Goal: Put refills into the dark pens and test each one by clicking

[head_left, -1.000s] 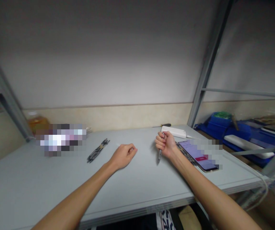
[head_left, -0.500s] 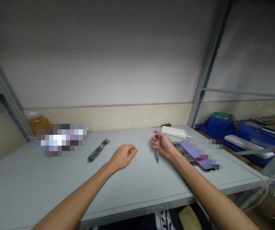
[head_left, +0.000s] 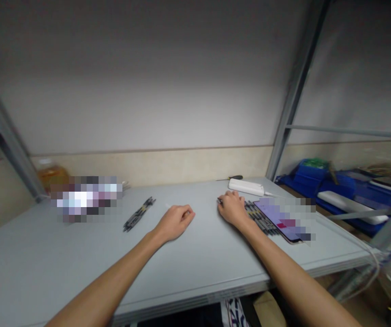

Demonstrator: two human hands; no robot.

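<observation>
My right hand [head_left: 232, 207] is palm down over the table, fingers curled round a pen [head_left: 220, 201]; only a dark end of it shows at the thumb side, the rest hidden. Just right of that hand lies a row of grey-black pens [head_left: 262, 219], partly covered by my wrist. My left hand [head_left: 176, 221] rests closed on the tabletop; whatever its fingers hold, if anything, is out of sight. To its left is a second bunch of similar pens [head_left: 139, 214], lying slantwise.
A phone [head_left: 279, 221] borders the right-hand pens. Behind are a white power strip [head_left: 246, 186] and a screwdriver [head_left: 235, 177]. A bottle of amber liquid [head_left: 52, 176] stands back left by a blurred-out object. Metal posts [head_left: 288, 97] frame the table [head_left: 188, 268].
My right hand has turned from palm-up, with the pen upright in view, to palm down, lowered towards the pens on the right. My left hand stays put.
</observation>
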